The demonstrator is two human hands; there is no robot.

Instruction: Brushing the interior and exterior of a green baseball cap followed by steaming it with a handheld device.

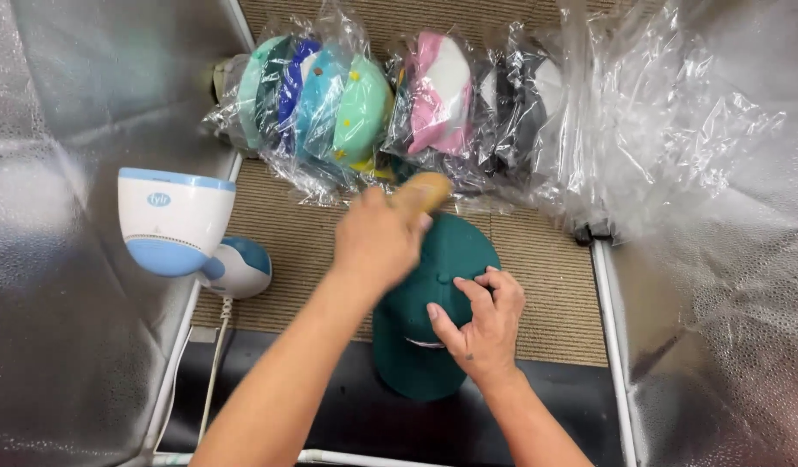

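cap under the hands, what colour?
Dark green cap, clearest in the head view.
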